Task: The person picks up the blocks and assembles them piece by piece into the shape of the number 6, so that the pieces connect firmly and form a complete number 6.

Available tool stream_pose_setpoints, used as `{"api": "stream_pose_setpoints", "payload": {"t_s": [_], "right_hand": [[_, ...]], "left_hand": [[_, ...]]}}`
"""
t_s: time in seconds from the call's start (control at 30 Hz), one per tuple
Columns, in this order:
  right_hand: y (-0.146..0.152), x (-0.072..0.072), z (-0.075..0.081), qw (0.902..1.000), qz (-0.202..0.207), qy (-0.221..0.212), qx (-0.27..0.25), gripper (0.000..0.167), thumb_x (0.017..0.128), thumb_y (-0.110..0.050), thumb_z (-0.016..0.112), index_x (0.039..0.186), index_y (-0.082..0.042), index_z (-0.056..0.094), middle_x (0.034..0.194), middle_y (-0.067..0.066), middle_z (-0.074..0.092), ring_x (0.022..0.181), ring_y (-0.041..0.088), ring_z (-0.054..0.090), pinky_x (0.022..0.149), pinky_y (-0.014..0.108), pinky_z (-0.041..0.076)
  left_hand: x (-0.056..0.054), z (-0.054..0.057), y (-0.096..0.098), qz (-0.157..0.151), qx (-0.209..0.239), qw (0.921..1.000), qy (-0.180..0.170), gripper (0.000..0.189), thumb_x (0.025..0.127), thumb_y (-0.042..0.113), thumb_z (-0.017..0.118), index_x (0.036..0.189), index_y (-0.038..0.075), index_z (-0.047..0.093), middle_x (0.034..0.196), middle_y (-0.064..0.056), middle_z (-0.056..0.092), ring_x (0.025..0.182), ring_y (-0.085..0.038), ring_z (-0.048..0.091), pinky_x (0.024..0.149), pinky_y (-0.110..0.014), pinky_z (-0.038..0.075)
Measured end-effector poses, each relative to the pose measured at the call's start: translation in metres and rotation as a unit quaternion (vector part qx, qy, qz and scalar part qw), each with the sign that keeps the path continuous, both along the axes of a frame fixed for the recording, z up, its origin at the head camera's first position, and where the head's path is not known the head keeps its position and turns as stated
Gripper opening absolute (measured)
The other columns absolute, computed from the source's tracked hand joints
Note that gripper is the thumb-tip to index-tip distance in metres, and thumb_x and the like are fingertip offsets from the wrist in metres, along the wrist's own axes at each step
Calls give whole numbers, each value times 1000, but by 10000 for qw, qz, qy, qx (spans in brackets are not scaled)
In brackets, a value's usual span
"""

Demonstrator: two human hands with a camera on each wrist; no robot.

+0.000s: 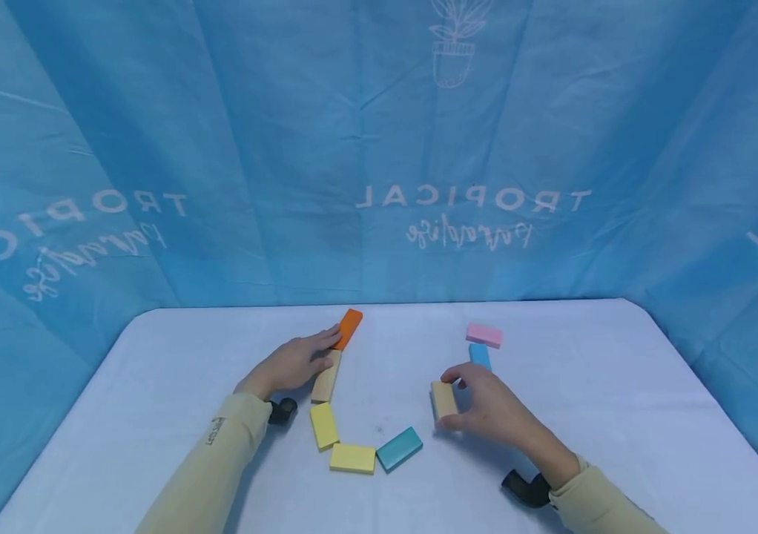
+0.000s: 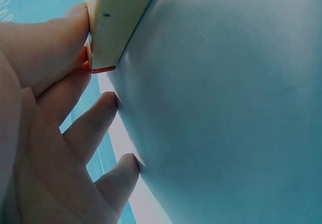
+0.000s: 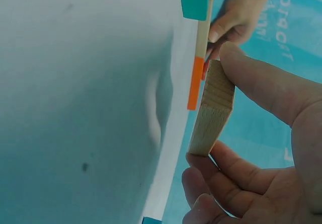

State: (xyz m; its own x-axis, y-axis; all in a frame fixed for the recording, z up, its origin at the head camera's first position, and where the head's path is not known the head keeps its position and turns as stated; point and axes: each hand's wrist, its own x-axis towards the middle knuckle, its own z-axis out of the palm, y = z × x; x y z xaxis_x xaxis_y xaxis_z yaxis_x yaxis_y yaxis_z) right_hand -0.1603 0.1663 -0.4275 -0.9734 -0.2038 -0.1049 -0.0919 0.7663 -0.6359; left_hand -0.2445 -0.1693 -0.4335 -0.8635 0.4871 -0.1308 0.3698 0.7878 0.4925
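My right hand (image 1: 486,406) pinches a natural wood block (image 1: 444,400) between thumb and fingers; the right wrist view shows this wooden block (image 3: 214,110) gripped at its two ends, raised off the table. On the other side, my left hand (image 1: 288,365) reaches over the row with fingers extended. Its fingertips touch an orange block (image 1: 350,326), and its thumb rests against another natural wood block (image 1: 327,377). In the left wrist view the thumb lies along the side of that wood block (image 2: 121,17), with the other fingers spread.
Two yellow blocks (image 1: 324,426) and a teal block (image 1: 400,449) continue the curved row towards the front. Beyond my right hand lie a blue block (image 1: 479,356), partly hidden, and a pink block (image 1: 483,334). A blue curtain (image 1: 379,148) hangs behind the white table (image 1: 172,386).
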Motion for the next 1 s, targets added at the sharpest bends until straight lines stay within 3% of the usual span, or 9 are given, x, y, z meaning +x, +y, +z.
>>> {"api": "stream_pose_setpoints", "payload": {"t_s": [0.27, 0.6, 1.0], "right_hand": [[-10, -1, -2, 9997, 108, -19, 230, 66, 67, -31, 95, 123, -13, 64, 114, 0, 61, 103, 19, 55, 85, 38, 54], [-19, -3, -4, 9958, 618, 171, 655, 66, 70, -38, 93, 126, -15, 68, 122, 3, 63, 113, 21, 56, 97, 46, 53], [-25, -4, -5, 9936, 763, 183, 818, 65, 70, -43, 92, 123, -13, 68, 117, 2, 63, 108, 19, 56, 95, 44, 52]], "left_hand": [[0, -1, 0, 69, 16, 10000, -70, 58, 104, 19, 57, 156, 9, 36, 163, -10, 28, 148, -35, 29, 118, -53, 30], [2, -1, 2, 190, 41, 9997, -113, 56, 104, 20, 57, 156, 11, 37, 163, -8, 29, 148, -36, 30, 117, -54, 30], [3, -1, 1, 178, 7, 9998, -69, 57, 104, 21, 56, 156, 11, 37, 164, -8, 29, 148, -36, 31, 117, -56, 30]]}}
